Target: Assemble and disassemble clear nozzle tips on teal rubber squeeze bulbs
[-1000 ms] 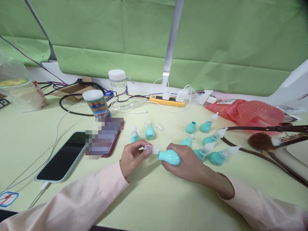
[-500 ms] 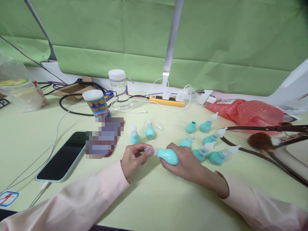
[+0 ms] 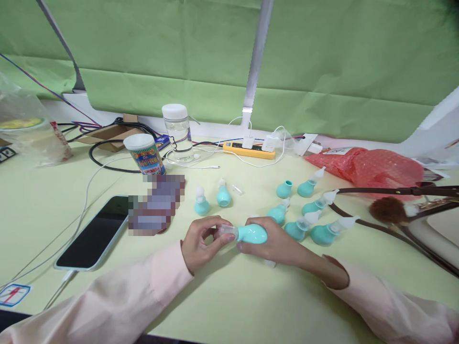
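My right hand is wrapped round a teal bulb that lies sideways, its neck pointing left. Between the thumb and fingers of my left hand is a clear plastic piece, which meets the neck of the bulb. Behind my hands two teal bulbs with whitish tops, one and another, stand near a small clear piece. Several more teal bulbs are to the right, most with translucent tips; one bulb has an open neck. A small whitish piece lies below my right hand.
A phone with a cable and a blurred-out item lie on the left. Farther back are a paper cup, a clear bottle and a yellow power strip. A red plastic bag and brown straps are at right.
My left fingers and the clear piece have shifted slightly right, and the piece now sits over the tip at the bulb's neck. The small whitish piece below my right hand shows more.
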Demonstrator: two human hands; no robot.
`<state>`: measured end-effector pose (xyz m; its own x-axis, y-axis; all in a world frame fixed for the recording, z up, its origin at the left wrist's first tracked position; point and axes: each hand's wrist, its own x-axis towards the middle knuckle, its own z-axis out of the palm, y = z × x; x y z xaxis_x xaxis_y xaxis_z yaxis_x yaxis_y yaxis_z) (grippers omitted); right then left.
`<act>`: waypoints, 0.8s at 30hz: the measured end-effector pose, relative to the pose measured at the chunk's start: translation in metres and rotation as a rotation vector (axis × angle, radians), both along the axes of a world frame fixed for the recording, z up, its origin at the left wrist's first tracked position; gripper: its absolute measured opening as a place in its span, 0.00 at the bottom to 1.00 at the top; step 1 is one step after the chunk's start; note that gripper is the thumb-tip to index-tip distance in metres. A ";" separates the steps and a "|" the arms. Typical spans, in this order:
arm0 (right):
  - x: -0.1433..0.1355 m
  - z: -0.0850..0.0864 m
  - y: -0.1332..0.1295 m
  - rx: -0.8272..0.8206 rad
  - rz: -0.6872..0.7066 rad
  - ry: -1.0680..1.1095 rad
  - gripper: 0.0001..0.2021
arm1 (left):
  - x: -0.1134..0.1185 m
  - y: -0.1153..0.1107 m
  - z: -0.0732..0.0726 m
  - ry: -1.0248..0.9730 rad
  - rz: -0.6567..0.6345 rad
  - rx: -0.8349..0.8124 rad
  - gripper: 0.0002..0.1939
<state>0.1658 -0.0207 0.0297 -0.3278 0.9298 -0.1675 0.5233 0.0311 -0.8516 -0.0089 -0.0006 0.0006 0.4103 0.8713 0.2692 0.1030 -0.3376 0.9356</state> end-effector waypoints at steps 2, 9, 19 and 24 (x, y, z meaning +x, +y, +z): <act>0.001 0.002 0.001 -0.092 -0.021 0.051 0.13 | -0.001 -0.001 0.000 0.012 -0.005 0.050 0.08; 0.004 -0.002 0.006 -0.511 0.101 0.427 0.15 | -0.003 0.000 -0.001 0.004 0.012 0.237 0.05; 0.005 -0.003 0.006 -0.662 0.193 0.623 0.12 | -0.002 0.002 0.002 -0.084 -0.008 0.114 0.05; 0.002 0.004 0.002 -0.465 0.149 0.548 0.10 | -0.001 0.005 0.006 -0.231 0.010 -0.240 0.11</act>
